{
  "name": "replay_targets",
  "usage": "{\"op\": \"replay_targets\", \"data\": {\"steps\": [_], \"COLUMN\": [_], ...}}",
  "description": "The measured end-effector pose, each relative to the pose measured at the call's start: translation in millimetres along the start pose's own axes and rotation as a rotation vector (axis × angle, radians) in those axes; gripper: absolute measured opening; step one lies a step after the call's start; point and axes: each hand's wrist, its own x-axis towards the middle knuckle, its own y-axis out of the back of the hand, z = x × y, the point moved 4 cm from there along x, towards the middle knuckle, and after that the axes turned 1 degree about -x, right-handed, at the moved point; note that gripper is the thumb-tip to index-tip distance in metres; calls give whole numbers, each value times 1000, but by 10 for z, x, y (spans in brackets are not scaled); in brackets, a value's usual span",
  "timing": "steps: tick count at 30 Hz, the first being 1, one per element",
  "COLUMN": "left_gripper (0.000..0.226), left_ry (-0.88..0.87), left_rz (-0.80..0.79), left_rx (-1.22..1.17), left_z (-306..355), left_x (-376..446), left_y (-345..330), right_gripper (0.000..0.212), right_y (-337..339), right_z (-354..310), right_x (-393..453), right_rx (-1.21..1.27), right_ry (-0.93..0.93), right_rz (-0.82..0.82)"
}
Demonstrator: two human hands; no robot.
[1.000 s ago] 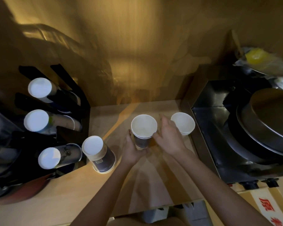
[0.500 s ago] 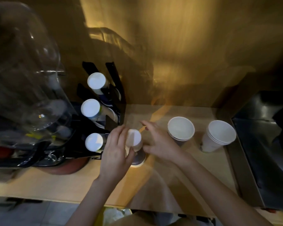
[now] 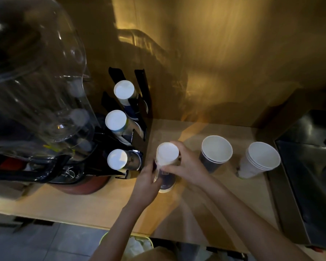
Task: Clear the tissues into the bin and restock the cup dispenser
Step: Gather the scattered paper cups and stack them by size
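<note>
Restocking: both my left hand (image 3: 146,182) and right hand (image 3: 184,166) grip the inverted cup stack (image 3: 166,162); next, lift it toward the dispenser (image 3: 134,129)

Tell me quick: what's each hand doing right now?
Left hand: closed on the inverted cup stack, low on its side.
Right hand: closed on the same stack, near its top.

Dim, warm amber light glows on the back wall (image 3: 224,59). Edges dark & bent by wide-angle lens; slight motion blur.
</note>
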Motion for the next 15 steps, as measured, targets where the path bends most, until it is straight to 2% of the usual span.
{"op": "replay_targets", "data": {"steps": [2, 4, 6, 9, 15], "left_gripper": [47, 40, 52, 78, 85], "left_ry": [34, 79, 137, 175, 151], "left_rz": [-21, -49, -57, -39, -56], "left_rx": [-96, -317, -536, -725, -1065], "left_z": [-8, 11, 44, 81, 352], "left_x": [9, 14, 19, 77, 283], "left_y": [-13, -25, -21, -10, 90], "right_gripper": [69, 62, 56, 47, 29], "right_y": [171, 369, 579, 864, 1073], "right_z": [-46, -111, -152, -148, -75], "right_x": [-9, -34, -60, -88, -199], "right_rx": [126, 242, 341, 498, 699], "right_ry": [-13, -5, 1, -34, -115], "right_rz": [47, 102, 187, 341, 426]}}
